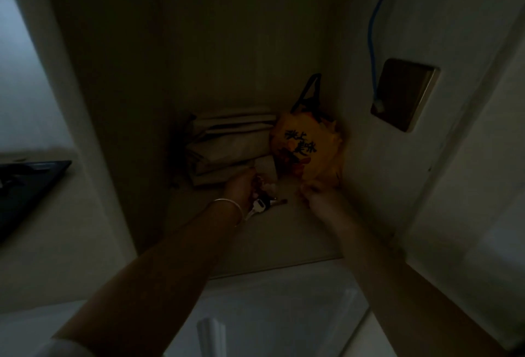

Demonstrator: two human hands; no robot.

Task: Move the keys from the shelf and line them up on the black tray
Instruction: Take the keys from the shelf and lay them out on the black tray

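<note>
Two bare forearms extend from the bottom edge of a dimly lit frame. The left hand (238, 186) wears a thin, pale metal bangle (227, 206), a plain closed ring sitting loose at the wrist. A pale sleeve cuff (61, 348) shows at the lower left corner. The right hand (315, 190) and its wrist carry no jewellery, and the arm is uncovered up to the frame's edge.

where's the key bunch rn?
Head view, centre: the keys are on the shelf, at the fingers of the left hand, in front of the folded papers and left of the yellow bag.
</note>
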